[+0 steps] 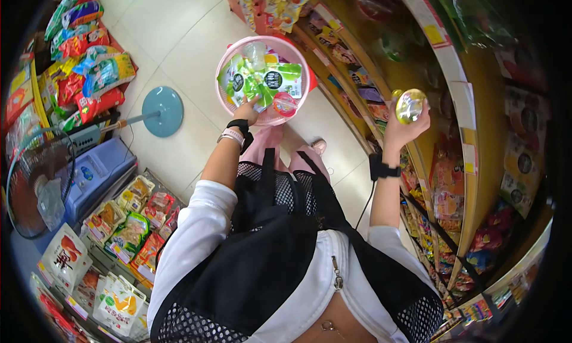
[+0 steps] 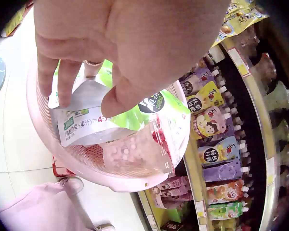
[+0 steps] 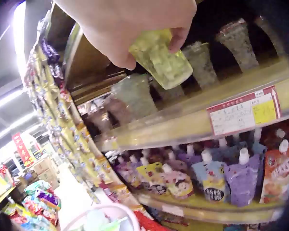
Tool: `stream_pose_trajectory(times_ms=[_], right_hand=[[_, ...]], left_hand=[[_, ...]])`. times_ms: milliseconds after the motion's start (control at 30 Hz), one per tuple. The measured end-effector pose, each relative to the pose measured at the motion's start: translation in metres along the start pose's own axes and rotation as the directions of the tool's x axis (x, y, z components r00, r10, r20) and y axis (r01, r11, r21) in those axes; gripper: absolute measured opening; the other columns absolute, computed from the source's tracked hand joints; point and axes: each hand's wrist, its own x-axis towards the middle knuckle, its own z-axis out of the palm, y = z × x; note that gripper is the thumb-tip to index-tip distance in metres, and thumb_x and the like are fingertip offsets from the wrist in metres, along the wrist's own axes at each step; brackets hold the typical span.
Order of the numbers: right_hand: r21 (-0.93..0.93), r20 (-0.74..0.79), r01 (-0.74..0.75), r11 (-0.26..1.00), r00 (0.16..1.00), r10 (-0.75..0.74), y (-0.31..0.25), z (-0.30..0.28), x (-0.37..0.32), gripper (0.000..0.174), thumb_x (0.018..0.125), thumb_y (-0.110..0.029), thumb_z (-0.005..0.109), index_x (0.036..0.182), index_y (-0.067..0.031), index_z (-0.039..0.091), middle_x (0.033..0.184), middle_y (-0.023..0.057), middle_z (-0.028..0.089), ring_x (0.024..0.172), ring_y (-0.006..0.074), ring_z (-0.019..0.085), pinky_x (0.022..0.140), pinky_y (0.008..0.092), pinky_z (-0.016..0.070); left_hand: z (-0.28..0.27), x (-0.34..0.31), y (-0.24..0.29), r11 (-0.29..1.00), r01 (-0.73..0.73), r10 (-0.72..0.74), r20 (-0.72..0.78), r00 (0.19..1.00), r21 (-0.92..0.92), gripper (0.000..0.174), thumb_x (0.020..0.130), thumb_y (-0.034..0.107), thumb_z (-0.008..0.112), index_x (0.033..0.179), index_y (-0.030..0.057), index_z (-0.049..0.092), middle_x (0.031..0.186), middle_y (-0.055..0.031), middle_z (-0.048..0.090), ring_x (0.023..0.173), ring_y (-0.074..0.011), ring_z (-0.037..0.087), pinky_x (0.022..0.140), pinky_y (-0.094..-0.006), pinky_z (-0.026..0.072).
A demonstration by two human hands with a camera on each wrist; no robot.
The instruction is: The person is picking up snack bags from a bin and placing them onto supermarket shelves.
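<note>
My left hand (image 1: 246, 111) reaches over the near rim of a pink plastic basket (image 1: 221, 92). In the left wrist view its thumb and fingers pinch a green and white pouch (image 2: 89, 129) that lies on top of the other packs. A clear pack with small pink pieces (image 2: 135, 154) lies beside this pouch in the basket. Out to the right, my right hand (image 1: 410, 128) grips a clear plastic cup with yellow-green contents (image 3: 163, 65). It holds the cup tilted in front of a shelf with a row of similar clear cups (image 3: 238, 41).
Below the cups, a shelf holds spouted pouches (image 3: 209, 175), with a price tag (image 3: 243, 111) on the edge above. Snack bags (image 1: 107, 69) are piled at the left. A round blue base (image 1: 162, 111) stands on the tiled floor, near packaged foods (image 1: 128, 233) in a bin.
</note>
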Motion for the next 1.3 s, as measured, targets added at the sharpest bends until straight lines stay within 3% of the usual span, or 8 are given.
stream_pose_trajectory(times_ms=[133,367,700,733,833,967,1033,1300], right_hand=[[0.229,0.385,0.182,0.956,0.885,-0.261,-0.039,0.009,-0.032,0.07,0.056,-0.017,0.077,0.118,-0.0054,0.046,0.111,0.0165,0.049,0.103,0.0344,0.044,0.088,0.0431,0.038],[0.286,0.781,-0.091,0.954,0.599,-0.177,-0.09,0.122,-0.08,0.071,0.057,-0.023,0.075,0.121,-0.0168,0.046,0.106,0.0237,0.048,0.098,0.0391,0.05,0.084,0.0406,0.0436],[0.242,0.87,-0.002,0.97,0.444,-0.216,-0.101,0.218,-0.11,0.071,0.065,-0.015,0.067,0.128,-0.0083,0.036,0.104,0.0292,0.051,0.099,0.0415,0.049,0.086,0.0429,0.0407],[0.202,0.929,-0.035,0.979,0.322,-0.18,-0.105,0.217,-0.108,0.071,0.067,-0.015,0.065,0.13,-0.0086,0.032,0.109,0.0252,0.051,0.101,0.0419,0.048,0.089,0.0427,0.039],[0.244,0.886,-0.008,0.97,0.409,-0.219,-0.098,0.188,-0.092,0.057,0.07,-0.018,0.065,0.122,-0.0076,0.043,0.108,0.0221,0.051,0.104,0.0373,0.047,0.087,0.0422,0.0401],[0.357,0.497,0.122,0.926,0.815,-0.299,-0.089,0.113,-0.02,0.037,0.072,-0.019,0.064,0.105,-0.0064,0.052,0.106,0.0195,0.051,0.097,0.0337,0.048,0.085,0.0397,0.0387],[0.199,0.241,0.233,0.952,0.93,-0.278,-0.081,0.079,0.024,0.039,0.07,-0.021,0.066,0.105,-0.0095,0.053,0.105,0.018,0.052,0.097,0.0336,0.046,0.086,0.0402,0.0355],[-0.207,0.299,0.256,0.944,0.935,-0.188,-0.034,0.086,0.077,0.063,0.064,-0.041,0.07,0.12,-0.0301,0.044,0.124,0.0213,0.036,0.112,0.0419,0.035,0.091,0.0519,0.0278]], left_hand=[[-0.003,-0.004,0.0,1.0,0.014,-0.014,-0.022,1.0,-0.01,0.063,0.069,0.011,0.05,0.13,0.0242,0.039,0.136,-0.0282,0.02,0.101,-0.0341,0.054,0.087,-0.0351,0.0429],[-0.004,-0.013,0.012,0.999,-0.004,0.004,0.001,1.0,-0.039,0.066,0.071,0.011,0.052,0.132,0.0256,0.033,0.137,-0.0272,0.019,0.097,-0.0358,0.056,0.087,-0.0362,0.0437],[-0.001,-0.011,0.019,0.987,0.006,-0.006,0.002,1.0,-0.16,0.066,0.069,0.01,0.053,0.131,0.024,0.036,0.137,-0.0272,0.018,0.104,-0.0363,0.052,0.09,-0.0358,0.041],[-0.001,-0.014,0.014,0.986,0.001,0.0,0.006,1.0,-0.164,0.066,0.069,0.01,0.053,0.131,0.024,0.036,0.137,-0.0272,0.018,0.104,-0.0363,0.052,0.09,-0.0358,0.041],[-0.001,-0.014,0.01,0.98,-0.016,0.015,-0.008,1.0,-0.2,0.062,0.07,0.012,0.052,0.13,0.0235,0.039,0.137,-0.0254,0.019,0.103,-0.0357,0.053,0.088,-0.0356,0.0423],[0.0,-0.012,0.008,0.989,-0.006,0.005,-0.006,1.0,-0.148,0.063,0.07,0.012,0.052,0.13,0.0227,0.038,0.138,-0.0258,0.018,0.105,-0.0361,0.051,0.091,-0.0353,0.0408],[0.006,-0.008,0.005,0.985,-0.002,0.0,-0.015,1.0,-0.172,0.063,0.07,0.012,0.052,0.13,0.0225,0.038,0.138,-0.0258,0.017,0.105,-0.0362,0.051,0.091,-0.0354,0.0406],[0.015,-0.006,0.009,0.992,0.008,-0.009,-0.011,1.0,-0.125,0.063,0.069,0.013,0.051,0.13,0.0246,0.039,0.138,-0.0261,0.018,0.107,-0.0337,0.051,0.091,-0.0343,0.0405]])
